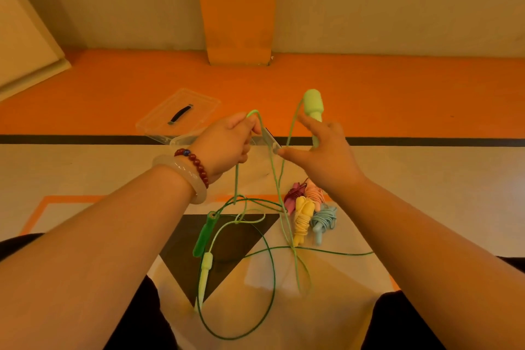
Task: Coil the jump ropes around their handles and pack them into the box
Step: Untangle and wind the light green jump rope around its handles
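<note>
My right hand (321,156) holds a light green jump rope handle (313,106) upright above the floor. Its light green cord (281,179) loops over to my left hand (227,145), which pinches it and lifts it. The rope's other light green handle (205,273) lies on the floor below. A dark green handle (204,236) lies beside it, with its thin dark green cord (270,278) spread loose in wide loops. Coiled ropes lie in a small pile: maroon (294,194), pink (314,192), yellow (301,221) and light blue (324,221).
A clear plastic lid with a black handle (179,115) lies on the orange floor beyond my hands; the clear box (267,140) shows only partly behind them. An orange pillar (237,8) stands at the wall. My knees are at the bottom corners.
</note>
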